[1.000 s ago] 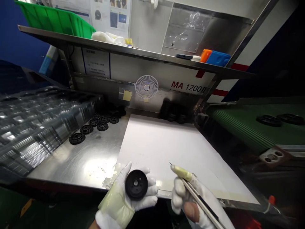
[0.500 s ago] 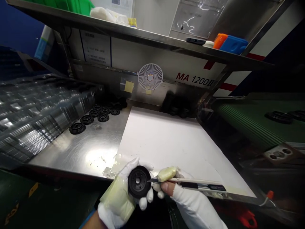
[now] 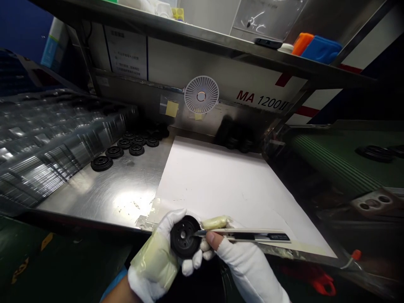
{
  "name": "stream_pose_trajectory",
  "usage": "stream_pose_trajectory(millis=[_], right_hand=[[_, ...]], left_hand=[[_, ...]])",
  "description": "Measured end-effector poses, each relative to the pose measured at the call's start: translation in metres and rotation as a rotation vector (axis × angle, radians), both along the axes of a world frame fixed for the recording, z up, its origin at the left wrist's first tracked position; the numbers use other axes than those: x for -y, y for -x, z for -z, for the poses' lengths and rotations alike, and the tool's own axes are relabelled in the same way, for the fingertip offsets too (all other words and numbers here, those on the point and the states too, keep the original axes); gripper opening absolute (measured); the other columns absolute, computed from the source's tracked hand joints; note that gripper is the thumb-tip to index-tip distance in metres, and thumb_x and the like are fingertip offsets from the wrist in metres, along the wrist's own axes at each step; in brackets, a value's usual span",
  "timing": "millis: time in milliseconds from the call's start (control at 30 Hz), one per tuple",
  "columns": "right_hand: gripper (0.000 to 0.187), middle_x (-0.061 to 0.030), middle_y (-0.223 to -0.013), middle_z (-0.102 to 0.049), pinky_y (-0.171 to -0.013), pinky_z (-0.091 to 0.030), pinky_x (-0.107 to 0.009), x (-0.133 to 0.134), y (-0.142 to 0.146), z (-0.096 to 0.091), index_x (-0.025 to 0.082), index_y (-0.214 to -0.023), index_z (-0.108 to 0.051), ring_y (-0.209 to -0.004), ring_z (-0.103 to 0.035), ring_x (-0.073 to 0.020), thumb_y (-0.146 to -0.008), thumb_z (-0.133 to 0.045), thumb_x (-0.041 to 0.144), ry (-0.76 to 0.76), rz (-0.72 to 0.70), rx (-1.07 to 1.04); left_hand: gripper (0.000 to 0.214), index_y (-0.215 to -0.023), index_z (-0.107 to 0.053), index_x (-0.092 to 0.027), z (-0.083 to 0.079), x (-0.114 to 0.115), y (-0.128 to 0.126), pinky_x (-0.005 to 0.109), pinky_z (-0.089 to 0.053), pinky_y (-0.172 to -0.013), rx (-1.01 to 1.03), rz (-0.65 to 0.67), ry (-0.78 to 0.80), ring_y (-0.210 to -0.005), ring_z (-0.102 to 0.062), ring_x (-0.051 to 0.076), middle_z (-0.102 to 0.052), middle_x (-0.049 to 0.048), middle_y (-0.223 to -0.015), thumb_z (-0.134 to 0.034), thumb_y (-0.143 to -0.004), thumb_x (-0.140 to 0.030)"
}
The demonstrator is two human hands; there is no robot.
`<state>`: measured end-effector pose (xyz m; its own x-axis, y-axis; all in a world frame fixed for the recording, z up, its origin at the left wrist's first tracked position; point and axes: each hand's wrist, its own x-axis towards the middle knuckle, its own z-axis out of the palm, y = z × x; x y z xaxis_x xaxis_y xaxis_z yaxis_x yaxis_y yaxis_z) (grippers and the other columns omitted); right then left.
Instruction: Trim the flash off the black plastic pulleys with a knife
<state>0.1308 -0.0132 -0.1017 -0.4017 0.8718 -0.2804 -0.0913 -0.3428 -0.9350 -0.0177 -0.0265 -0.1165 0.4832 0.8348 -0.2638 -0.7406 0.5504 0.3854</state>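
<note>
My left hand [image 3: 158, 259], in a white glove wrapped with yellowish tape, is closed around a black round ribbed part [image 3: 184, 235] at the table's near edge. My right hand [image 3: 240, 256], also gloved, grips a slim utility knife [image 3: 249, 235] held level. The knife's blade tip touches the face of the black part. Both hands sit just in front of the white sheet [image 3: 227, 185] on the steel table [image 3: 107, 198].
Several black round parts [image 3: 126, 147] lie at the table's back left beside clear plastic trays [image 3: 47, 139]. More dark parts [image 3: 236, 141] sit at the back. A green conveyor [image 3: 341, 160] with black parts runs at right. A shelf [image 3: 221, 40] hangs overhead.
My right hand swung the knife from pointing up and away to level, bringing its tip onto the black part. The left hand kept hold of the part.
</note>
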Motion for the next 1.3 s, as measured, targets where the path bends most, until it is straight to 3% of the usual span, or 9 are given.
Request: stream_pose_trajectory(millis=[133,500,667,867,1033,1133,1300], right_hand=[[0.036,-0.0065,-0.065,-0.062,-0.074,-0.047,-0.035,0.001,0.003,0.003,0.014,-0.061,-0.062,-0.065,-0.059,-0.0178,-0.073,-0.065,0.047,-0.069,0.034,0.059],[0.040,-0.0062,-0.063,-0.062,-0.060,-0.048,-0.030,0.001,0.005,-0.001,0.014,-0.061,-0.062,-0.057,-0.057,-0.0161,-0.069,-0.066,0.053,-0.187,0.076,0.133],[0.039,-0.0065,-0.061,-0.062,-0.062,-0.047,-0.031,0.002,0.003,0.003,0.014,-0.059,-0.061,-0.058,-0.058,-0.0164,-0.071,-0.064,0.051,-0.161,0.071,0.154],[0.037,-0.0054,-0.058,-0.061,-0.059,-0.044,-0.030,0.003,0.005,0.000,0.013,-0.058,-0.060,-0.055,-0.057,-0.0152,-0.068,-0.068,0.048,-0.010,0.062,0.071],[0.035,-0.0038,-0.058,-0.062,-0.056,-0.043,-0.028,0.004,0.004,-0.004,0.013,-0.067,-0.062,-0.051,-0.056,-0.0134,-0.067,-0.071,0.047,0.057,0.068,0.007],[0.036,-0.0047,-0.055,-0.061,-0.059,-0.044,-0.029,0.007,0.004,-0.003,0.013,-0.060,-0.061,-0.052,-0.055,-0.0138,-0.071,-0.067,0.046,0.042,0.034,0.010],[0.038,-0.0046,-0.055,-0.060,-0.061,-0.044,-0.030,0.011,0.005,0.001,0.013,-0.057,-0.060,-0.053,-0.055,-0.0143,-0.071,-0.066,0.048,-0.011,0.119,0.029]], left_hand=[[0.060,-0.070,-0.060,-0.003,0.000,0.000,0.000,0.013,-0.017,-0.033,0.006,0.062,0.036,-0.044,-0.047,0.006,-0.054,0.0119,-0.065,-0.035,-0.082,-0.057],[0.063,-0.067,-0.058,-0.003,-0.001,0.004,-0.003,0.015,-0.013,-0.032,-0.076,0.027,0.062,-0.041,-0.047,0.007,-0.053,0.0106,-0.061,-0.031,-0.081,-0.058],[0.062,-0.066,-0.058,-0.004,-0.003,0.002,-0.004,0.015,-0.011,-0.031,-0.092,0.019,0.069,-0.039,-0.047,0.007,-0.053,0.0106,-0.059,-0.031,-0.081,-0.058],[0.058,-0.063,-0.057,-0.006,-0.002,0.003,-0.006,0.015,-0.014,-0.032,-0.126,0.006,0.038,-0.041,-0.049,0.009,-0.054,0.0105,-0.058,-0.032,-0.082,-0.055],[0.062,-0.077,-0.064,-0.003,0.003,0.005,-0.007,0.014,-0.016,-0.032,-0.109,0.009,0.008,-0.043,-0.051,0.010,-0.052,0.0084,-0.058,-0.029,-0.084,-0.055],[0.061,-0.074,-0.063,-0.004,0.002,0.005,-0.007,0.014,-0.016,-0.032,-0.116,0.005,0.015,-0.043,-0.051,0.010,-0.053,0.0096,-0.058,-0.030,-0.083,-0.055],[0.058,-0.066,-0.059,-0.006,-0.004,0.004,-0.008,0.015,-0.015,-0.032,-0.131,0.006,0.047,-0.042,-0.050,0.010,-0.053,0.0097,-0.057,-0.034,-0.081,-0.056]])
